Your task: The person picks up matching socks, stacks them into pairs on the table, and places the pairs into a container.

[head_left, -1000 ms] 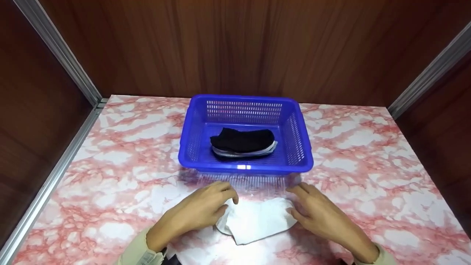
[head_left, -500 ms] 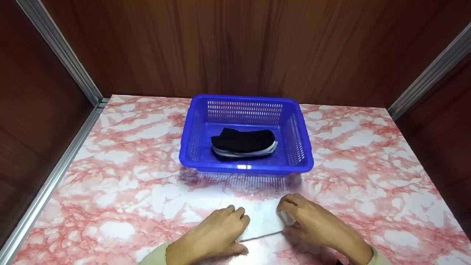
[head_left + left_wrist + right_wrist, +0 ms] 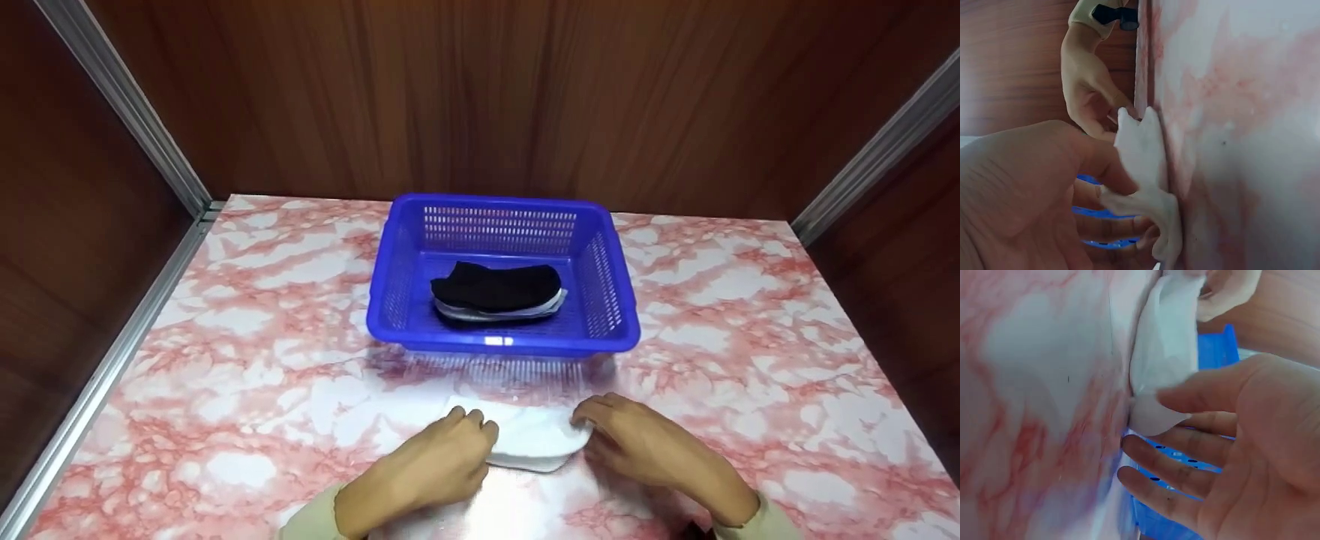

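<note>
A white sock point(image 3: 534, 436) lies on the table in front of the basket, between both hands in the head view. My left hand point(image 3: 435, 463) holds its left end; in the left wrist view, thumb and fingers pinch the bunched fabric of the sock point(image 3: 1143, 147). At the other end, my right hand point(image 3: 637, 448) pinches the rounded tip. The right wrist view has the thumb pressing the sock point(image 3: 1163, 349) against the index finger, while the other fingers extend past it. Two layers of fabric show along the near edge. The fingers cover both ends.
A blue perforated basket point(image 3: 435, 340) stands just beyond the hands. Inside it, a black sock point(image 3: 499, 286) tops a pile with white fabric point(image 3: 525, 310) beneath. The table point(image 3: 247, 420) has a red-and-white marbled surface. A wood-grain panel point(image 3: 487, 97) closes off the back.
Both hands have moved in from the sides to grip the sock's ends. Its near edge now looks rounder and layered. In the last half second my left hand has risen slightly.
</note>
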`<state>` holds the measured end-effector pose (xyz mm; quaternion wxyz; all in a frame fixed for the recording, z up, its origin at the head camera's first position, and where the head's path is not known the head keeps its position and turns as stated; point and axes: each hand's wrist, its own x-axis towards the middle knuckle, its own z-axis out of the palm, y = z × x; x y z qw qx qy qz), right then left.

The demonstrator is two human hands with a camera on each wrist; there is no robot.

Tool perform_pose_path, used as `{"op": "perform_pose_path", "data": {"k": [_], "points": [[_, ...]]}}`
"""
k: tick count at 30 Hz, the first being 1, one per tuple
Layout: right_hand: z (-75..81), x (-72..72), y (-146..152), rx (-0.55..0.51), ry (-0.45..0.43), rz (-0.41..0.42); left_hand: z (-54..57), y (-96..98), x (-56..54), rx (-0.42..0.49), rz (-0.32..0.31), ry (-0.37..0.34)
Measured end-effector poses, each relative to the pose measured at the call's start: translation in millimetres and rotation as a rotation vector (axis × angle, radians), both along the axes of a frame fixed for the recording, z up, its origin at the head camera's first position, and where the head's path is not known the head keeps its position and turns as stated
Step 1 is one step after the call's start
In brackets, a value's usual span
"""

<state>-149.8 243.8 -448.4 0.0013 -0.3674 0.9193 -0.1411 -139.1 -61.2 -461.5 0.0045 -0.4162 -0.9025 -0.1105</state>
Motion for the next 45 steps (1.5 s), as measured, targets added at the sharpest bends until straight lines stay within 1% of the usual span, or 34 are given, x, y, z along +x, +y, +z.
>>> {"op": "perform_pose_path", "data": {"k": [1,2,4,6,8,10,13,15,17,20,21,23,24,26,28,29,30,32,35,37,39,42,45], "points": [[-0.1,-1.3,0,-0.015,-0.012,-0.013,-1.0,-0.3,-2.5,0.028,-0.002,-0.003],[-0.1,-2.5,0,-0.03,-0.027,-0.026,-2.6,-0.4,-5.3,0.054,0.001,0.008],[-0.2,-4.7,0,-0.062,-0.064,-0.051,-6.1,-0.7,-10.5,0.096,0.014,0.024],[-0.3,-6.2,0,-0.086,-0.088,-0.059,-9.0,-1.3,-15.3,0.122,0.033,0.035],[-0.7,-6.7,1,-0.093,-0.088,-0.05,-10.5,-2.6,-19.2,0.132,0.047,0.012],[-1.1,-6.7,3,-0.083,-0.06,-0.018,-10.7,-4.8,-22.7,0.134,0.04,-0.062],[-0.8,-7.4,6,-0.075,0.005,0.047,-8.4,-9.6,-27.6,0.153,0.016,-0.188],[0.6,-8.6,7,-0.105,0.027,0.072,-4.9,-13.9,-31.5,0.211,0.01,-0.269],[2.3,-8.9,7,-0.179,0.008,0.049,0.1,-18.5,-36.1,0.303,0.021,-0.331],[3.9,-7.0,2,-0.378,-0.073,-0.014,8.8,-27.4,-42.4,0.457,0.085,-0.43],[4.0,-5.4,-2,-0.46,-0.116,-0.037,11.2,-30.5,-44.4,0.499,0.112,-0.457],[3.5,-1.8,-10,-0.614,-0.229,-0.097,14.7,-36.0,-48.1,0.561,0.159,-0.499],[2.9,-0.1,-15,-0.682,-0.288,-0.127,15.6,-38.5,-49.9,0.582,0.186,-0.525],[1.5,2.7,-24,-0.781,-0.425,-0.213,16.1,-42.0,-53.8,0.601,0.225,-0.56],[-0.9,4.1,-31,-0.821,-0.56,-0.303,14.5,-43.1,-57.4,0.594,0.263,-0.59],[-2.6,4.2,-33,-0.817,-0.61,-0.341,13.0,-43.0,-58.7,0.578,0.276,-0.588],[-4.5,4.1,-34,-0.796,-0.642,-0.372,11.2,-42.9,-59.9,0.549,0.29,-0.582],[-8.5,3.1,-34,-0.733,-0.67,-0.41,7.0,-41.9,-60.6,0.494,0.313,-0.571],[-14.1,1.0,-31,-0.62,-0.6,-0.438,0.3,-40.2,-59.9,0.424,0.339,-0.539],[-16.7,-0.3,-29,-0.563,-0.536,-0.448,-3.9,-39.2,-58.7,0.39,0.367,-0.523],[-18.1,-1.2,-28,-0.513,-0.483,-0.454,-7.1,-38.3,-57.4,0.347,0.401,-0.492],[-18.1,-1.4,-27,-0.444,-0.435,-0.449,-9.6,-37.3,-55.7,0.279,0.448,-0.429],[-17.6,-0.5,-27,-0.394,-0.394,-0.428,-9.3,-36.4,-53.9,0.237,0.473,-0.383]]}}
